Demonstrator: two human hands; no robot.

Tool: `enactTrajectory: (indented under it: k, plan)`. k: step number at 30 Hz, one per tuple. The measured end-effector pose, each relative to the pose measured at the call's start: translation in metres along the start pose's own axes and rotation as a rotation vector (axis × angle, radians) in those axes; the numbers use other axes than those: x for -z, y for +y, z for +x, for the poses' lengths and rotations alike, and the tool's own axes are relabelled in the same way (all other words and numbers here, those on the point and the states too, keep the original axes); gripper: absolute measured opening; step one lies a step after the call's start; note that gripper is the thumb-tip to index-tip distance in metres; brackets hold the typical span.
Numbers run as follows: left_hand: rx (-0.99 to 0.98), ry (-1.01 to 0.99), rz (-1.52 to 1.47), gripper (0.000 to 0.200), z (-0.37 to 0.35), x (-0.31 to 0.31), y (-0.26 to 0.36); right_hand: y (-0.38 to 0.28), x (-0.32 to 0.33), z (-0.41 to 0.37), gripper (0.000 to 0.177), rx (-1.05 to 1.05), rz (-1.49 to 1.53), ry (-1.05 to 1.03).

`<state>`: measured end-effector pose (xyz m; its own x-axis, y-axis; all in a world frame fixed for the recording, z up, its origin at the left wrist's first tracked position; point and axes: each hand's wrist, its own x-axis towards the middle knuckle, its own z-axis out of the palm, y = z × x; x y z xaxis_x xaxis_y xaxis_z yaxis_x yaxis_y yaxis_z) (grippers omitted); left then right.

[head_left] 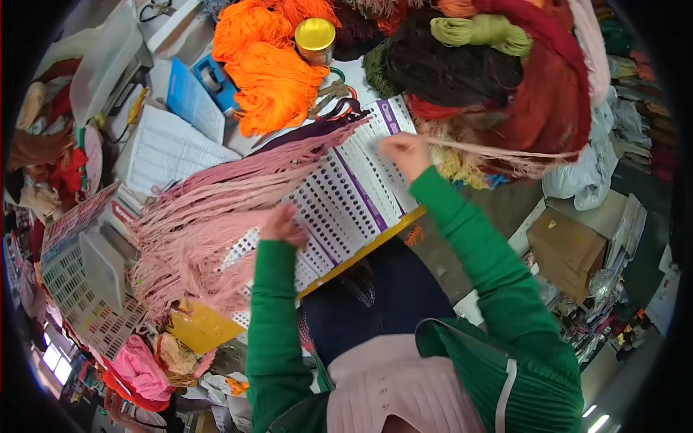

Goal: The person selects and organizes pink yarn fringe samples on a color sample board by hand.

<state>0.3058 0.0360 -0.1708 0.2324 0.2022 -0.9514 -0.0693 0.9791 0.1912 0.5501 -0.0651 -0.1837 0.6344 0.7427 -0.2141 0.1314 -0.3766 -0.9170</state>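
A white card (328,198) with rows of punched holes and purple bands lies across the table edge. Pink yarn strands (195,238) hang from its holes and spread over its left part, with dark purple strands near the top. My left hand (284,224) rests on the card beside the pink strands, its fingers blurred. At the card's upper right, my right hand (406,153) has its fingers closed around the end of a pale pink strand (505,151) that stretches away to the right.
Orange yarn (271,79), a yellow-lidded jar (315,36), scissors (333,92) and a blue tape dispenser (215,81) sit behind the card. Dark and red yarn (455,61) is heaped at the upper right. A cardboard box (567,245) stands lower right, colour charts (90,289) at left.
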Motion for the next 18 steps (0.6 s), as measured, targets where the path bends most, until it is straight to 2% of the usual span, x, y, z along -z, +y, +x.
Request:
enactTrajectory:
  k: [1, 2, 3, 5, 7, 9, 10, 11, 14, 16, 17, 18]
  plan:
    - [0.036, -0.099, 0.277, 0.033, 0.015, -0.018, -0.004, 0.011, -0.018, 0.004, 0.007, 0.025, 0.009, 0.006]
    - [-0.358, -0.137, 0.466, 0.029, 0.048, -0.026, -0.021, 0.015, -0.030, 0.008, 0.008, 0.052, -0.022, 0.005]
    - [-0.378, -0.051, 0.368, 0.019, 0.055, -0.055, -0.030, 0.019, -0.041, 0.011, 0.009, 0.079, -0.052, 0.004]
    - [-0.446, 0.019, 0.472, 0.015, 0.067, -0.085, -0.039, 0.038, -0.060, 0.016, 0.008, 0.253, -0.156, 0.063]
    - [-0.455, 0.069, 0.574, 0.015, 0.098, -0.085, -0.048, 0.050, -0.067, 0.016, 0.010, 0.386, -0.261, 0.096]
    - [-0.884, 0.164, 1.008, 0.019, 0.116, -0.080, -0.050, 0.052, -0.068, 0.016, 0.010, 0.353, -0.217, 0.113]
    - [-0.857, 0.110, 0.974, 0.022, 0.116, -0.076, -0.048, 0.049, -0.067, 0.015, 0.011, 0.325, -0.177, 0.139]
    - [-0.842, 0.139, 0.981, 0.021, 0.113, -0.071, -0.049, 0.046, -0.062, 0.015, 0.011, 0.260, -0.162, 0.143]
    - [-0.756, 0.134, 0.971, 0.016, 0.083, -0.080, -0.037, 0.054, -0.060, 0.014, 0.019, 0.500, -0.325, 0.030]
    - [-0.585, 0.014, 0.807, 0.010, 0.083, -0.079, -0.033, 0.049, -0.064, 0.005, 0.030, 0.510, -0.374, -0.144]
    - [-0.585, 0.018, 0.809, 0.010, 0.083, -0.080, -0.033, 0.048, -0.062, 0.002, 0.037, 0.566, -0.442, -0.148]
    - [-0.588, -0.012, 0.690, 0.009, 0.083, -0.083, -0.032, 0.049, -0.060, 0.002, 0.037, 0.566, -0.439, -0.149]
